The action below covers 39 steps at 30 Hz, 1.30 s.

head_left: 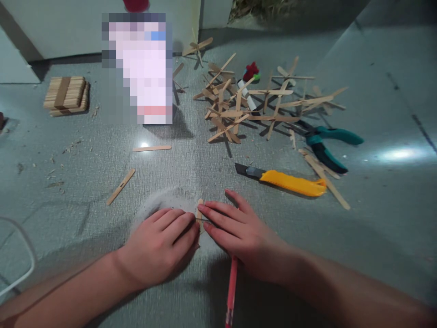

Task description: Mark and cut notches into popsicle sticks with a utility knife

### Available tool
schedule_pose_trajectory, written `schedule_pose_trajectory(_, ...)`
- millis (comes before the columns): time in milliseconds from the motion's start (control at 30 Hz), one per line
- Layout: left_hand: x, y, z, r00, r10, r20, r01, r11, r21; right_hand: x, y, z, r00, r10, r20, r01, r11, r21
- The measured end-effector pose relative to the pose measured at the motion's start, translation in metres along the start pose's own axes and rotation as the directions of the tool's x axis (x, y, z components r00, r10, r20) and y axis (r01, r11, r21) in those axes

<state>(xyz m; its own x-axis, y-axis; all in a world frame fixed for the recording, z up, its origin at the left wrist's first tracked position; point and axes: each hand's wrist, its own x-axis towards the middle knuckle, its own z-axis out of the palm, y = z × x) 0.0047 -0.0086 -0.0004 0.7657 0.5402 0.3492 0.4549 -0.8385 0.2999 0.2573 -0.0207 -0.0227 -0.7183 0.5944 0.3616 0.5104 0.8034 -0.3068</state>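
Note:
A wooden popsicle stick (200, 203) lies pointing away from me on the grey surface, between my two hands. My left hand (162, 243) is closed, its fingers curled with the tips and thumb at the stick's left edge. From the right, my right hand (244, 232) has its index finger and thumb pressed against the same stick, the other fingers lying extended. A thin dark line crosses the stick between the hands; what it is, I cannot make out. A red pencil-like rod (231, 289) sticks out from under my right hand toward me.
A yellow utility knife (290, 182), blade leftward, and teal-handled pliers (327, 141) lie right. Behind are several crossed-stick pieces (225, 109) and a white marker (247, 95). Left are a banded stick bundle (64, 93), a notched stick (121, 187) and a white cable (29, 248).

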Motion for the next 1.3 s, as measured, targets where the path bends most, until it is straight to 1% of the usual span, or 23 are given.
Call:
schedule_pose_trajectory(200, 0.0012, 0.0002, 0.0006, 1.000, -0.001, -0.003, 0.001, 1.000, 0.001, -0.0017, -0.0002, 0.0010, 1.000, 0.018, 0.003, -0.018, 0.999, 0.051)
schedule_pose_trajectory(367, 0.0005, -0.0006, 0.0016, 1.000, 0.000, 0.009, 0.000, 1.000, 0.005, -0.0015, 0.0000, 0.0010, 1.000, 0.007, -0.006, -0.007, 0.999, 0.040)
schedule_pose_trajectory(700, -0.0026, 0.0000, 0.0013, 1.000, -0.002, 0.007, 0.002, 1.000, 0.016, -0.0011, -0.0009, 0.0007, 1.000, 0.029, -0.001, -0.028, 0.998, 0.056)
schedule_pose_trajectory(1300, -0.0009, -0.0013, 0.0008, 1.000, -0.008, 0.026, 0.008, 1.000, -0.002, -0.0015, 0.0002, 0.0001, 1.000, 0.025, 0.005, -0.025, 0.998, 0.052)
